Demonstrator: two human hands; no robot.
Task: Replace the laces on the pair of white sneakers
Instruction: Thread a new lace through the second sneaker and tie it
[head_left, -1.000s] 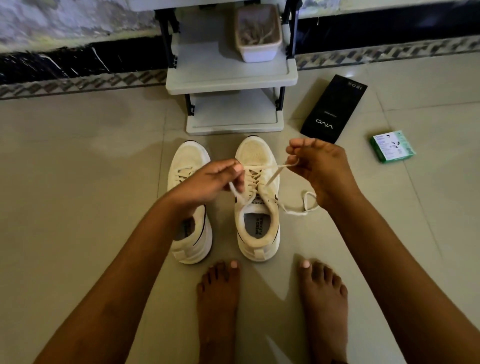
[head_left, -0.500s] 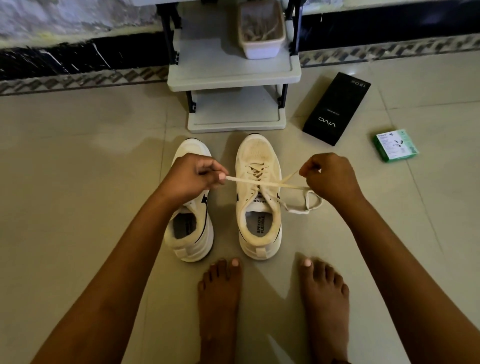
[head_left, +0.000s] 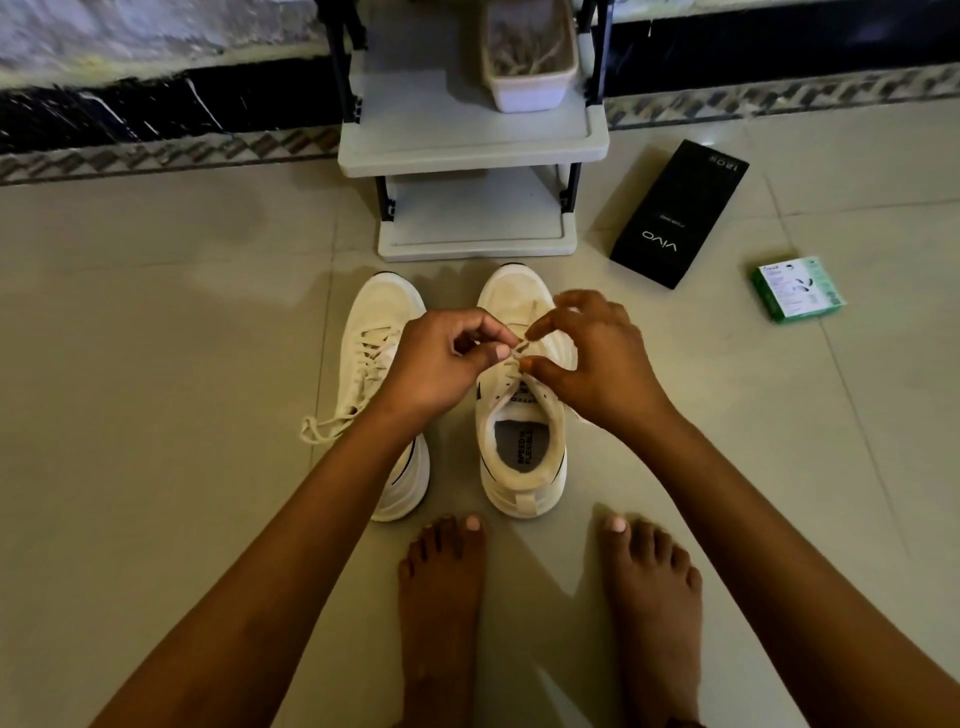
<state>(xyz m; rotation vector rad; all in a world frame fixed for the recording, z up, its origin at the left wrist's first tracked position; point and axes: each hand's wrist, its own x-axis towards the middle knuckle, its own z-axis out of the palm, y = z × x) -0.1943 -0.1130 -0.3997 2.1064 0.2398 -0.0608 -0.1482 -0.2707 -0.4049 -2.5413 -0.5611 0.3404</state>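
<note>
I see two white sneakers side by side on the tiled floor (head_left: 156, 364), toes pointing away from me, and two bare feet just behind their heels. My left hand (head_left: 441, 364) and right hand (head_left: 597, 364) meet above the right sneaker (head_left: 522, 467), each pinching the lace (head_left: 517, 351) between thumb and forefinger, fingertips nearly touching over the laced part. The hands cover most of that shoe's lacing, so I cannot tell how the lace runs beneath them; only the open collar and the printed insole show clearly. The left sneaker (head_left: 382, 322) sits just beside it, partly hidden by my left forearm, with its own lace threaded and a loose end (head_left: 324, 426) trailing onto the floor on the outer side. Beyond the toes stands one pale shelf rack (head_left: 467, 150) with two shelves in view, close to the shoes but apart from them. One white tub (head_left: 530, 88) rests on the upper shelf, holding what looks like a tangle of pale laces, though it is too blurred to be sure. To the right of the rack one black box (head_left: 680, 213) lies flat on the floor, and farther right, well apart from the shoes, one small green box (head_left: 797, 288). A dark patterned skirting (head_left: 156, 135) runs along the wall behind.
</note>
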